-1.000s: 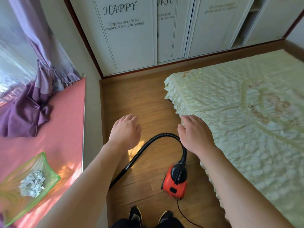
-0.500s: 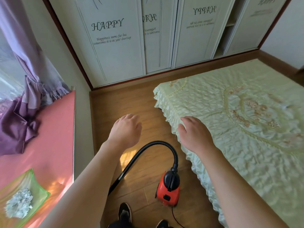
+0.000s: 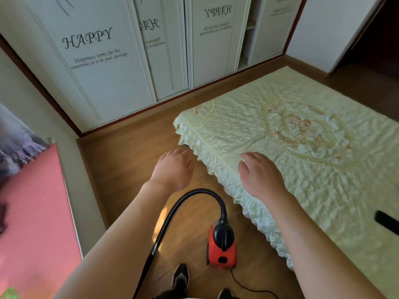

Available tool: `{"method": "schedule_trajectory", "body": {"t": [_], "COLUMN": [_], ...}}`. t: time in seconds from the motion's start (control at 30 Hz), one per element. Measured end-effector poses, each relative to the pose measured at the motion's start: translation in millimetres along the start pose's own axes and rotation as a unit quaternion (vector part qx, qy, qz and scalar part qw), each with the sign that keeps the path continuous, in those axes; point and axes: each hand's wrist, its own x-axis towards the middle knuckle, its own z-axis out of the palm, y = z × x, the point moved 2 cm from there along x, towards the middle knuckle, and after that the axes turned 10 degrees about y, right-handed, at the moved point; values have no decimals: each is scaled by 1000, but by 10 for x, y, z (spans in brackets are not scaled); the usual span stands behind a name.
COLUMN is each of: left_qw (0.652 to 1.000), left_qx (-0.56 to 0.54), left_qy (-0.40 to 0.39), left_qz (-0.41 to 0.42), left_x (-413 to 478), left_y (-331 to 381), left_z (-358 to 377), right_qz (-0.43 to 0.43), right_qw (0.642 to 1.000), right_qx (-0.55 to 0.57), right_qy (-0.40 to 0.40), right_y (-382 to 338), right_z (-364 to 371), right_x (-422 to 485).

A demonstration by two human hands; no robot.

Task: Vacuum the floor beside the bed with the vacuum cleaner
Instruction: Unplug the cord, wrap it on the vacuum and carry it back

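Right hand [image 3: 259, 175] has been carried over edge of frilled cream bedspread [image 3: 302, 147]. It and left hand [image 3: 172, 169] are held slack, empty. Red canister vacuum cleaner [image 3: 222, 249] is ungrasped; vacuuming judged unstarted.

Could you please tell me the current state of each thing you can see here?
vacuum cleaner: standing on the floor, unheld, hose attached.
left hand: open, holding nothing.
right hand: open, holding nothing.
wardrobe: partly open, shelves showing.
bed: made, covered.
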Motion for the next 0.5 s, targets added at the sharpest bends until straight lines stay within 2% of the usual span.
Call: {"method": "schedule_trajectory", "body": {"t": [0.23, 0.5], "left_qw": [995, 981], "left_qx": [-8, -44], "left_qy": [-24, -63], "left_qz": [92, 179], "left_x": [295, 260], "left_y": [-93, 328], "left_z": [-24, 26], "right_qz": [61, 159], "right_qw": [997, 984], "right_qx": [-10, -25], "right_qy": [48, 82], "right_y": [-143, 80], "right_z": [12, -173], "right_x": [-135, -684]}}
